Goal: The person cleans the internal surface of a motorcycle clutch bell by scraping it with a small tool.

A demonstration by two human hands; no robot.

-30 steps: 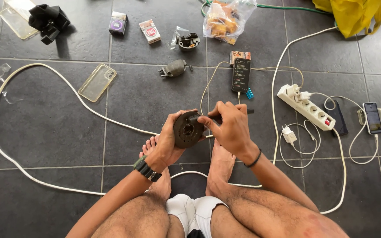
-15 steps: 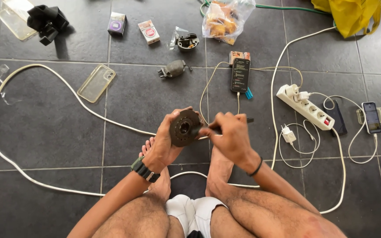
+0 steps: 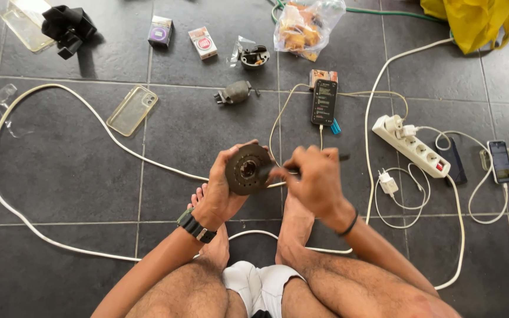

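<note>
Work sits midway: left hand [image 3: 222, 191] fingers grip the round metal disc [image 3: 248, 169] while right hand [image 3: 316, 179] fingers pinch a thin tool [image 3: 301, 169] at its centre hole.

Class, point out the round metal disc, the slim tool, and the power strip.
Disc [image 3: 245, 171]: head view, dark face beside the hub.
Tool [image 3: 343, 157]: head view, end past the right hand.
Power strip [image 3: 415, 147]: head view, white top.
</note>
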